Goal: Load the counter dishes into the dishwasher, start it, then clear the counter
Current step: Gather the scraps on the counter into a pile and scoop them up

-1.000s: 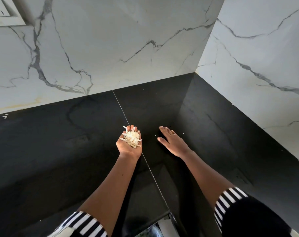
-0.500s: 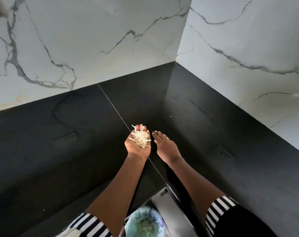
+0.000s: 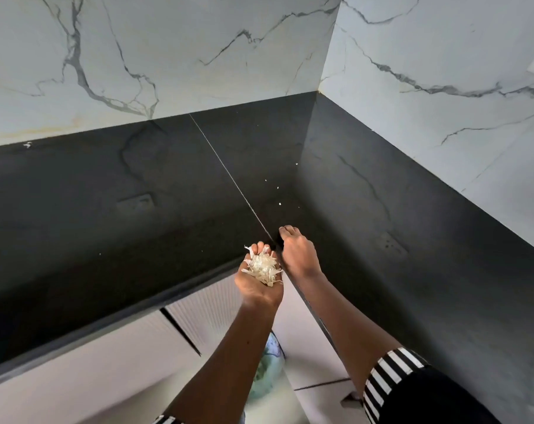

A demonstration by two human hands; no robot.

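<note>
My left hand (image 3: 257, 283) is cupped palm up at the inner corner edge of the black counter (image 3: 137, 228), holding a heap of pale dry scraps (image 3: 264, 266). Right beside it, my right hand (image 3: 296, 254) lies palm down on the counter edge with its fingers curled, touching the left hand's side. A few tiny white crumbs (image 3: 279, 204) lie scattered on the counter beyond the hands. No dishes or dishwasher are in view.
White marble-look walls (image 3: 198, 50) rise behind both counter runs, which meet in a corner. Pale cabinet fronts (image 3: 106, 356) sit under the counter. A light green bag or bin (image 3: 267, 371) with scraps inside shows below, between my arms.
Both hands have drawn back from the counter's middle to its front edge. My right hand slid toward the left hand and now touches it. The cabinets and the green bag below came into view.
</note>
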